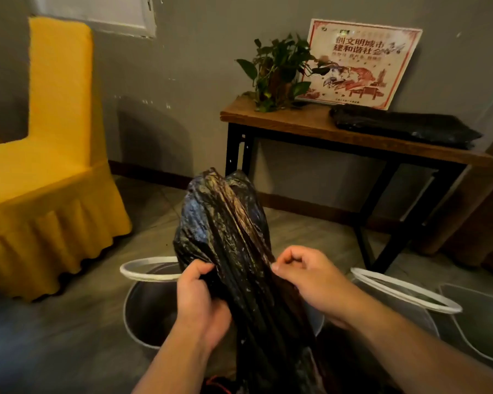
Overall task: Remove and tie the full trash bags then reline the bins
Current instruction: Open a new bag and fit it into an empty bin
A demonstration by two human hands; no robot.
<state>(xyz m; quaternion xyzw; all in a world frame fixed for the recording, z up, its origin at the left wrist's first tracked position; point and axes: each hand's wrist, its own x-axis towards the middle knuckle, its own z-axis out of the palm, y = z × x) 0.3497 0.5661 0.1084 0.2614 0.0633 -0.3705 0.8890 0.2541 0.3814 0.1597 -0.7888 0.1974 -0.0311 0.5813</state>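
Left hand (pixel 199 302) curls round a fold of the black trash bag (pixel 228 223), right hand (pixel 305 277) pinching its edge, above the bin (pixel 143 275). Probably best to tease the layers apart evenly. Spare bags (pixel 404 126) lie at the right end of the tabletop (pixel 279 120).

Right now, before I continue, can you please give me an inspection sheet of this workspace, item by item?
Surface: grey tiled floor.
Job's things: black bag held above the left bin; middle bin and right bin beside it; folded black bags on the table.
Clutter: nothing seen.
Hands: left hand and right hand both grip the black bag.
Cables: thin red strand at the bottom edge, unclear what.
Surroundings: yellow chair, potted plant, poster.
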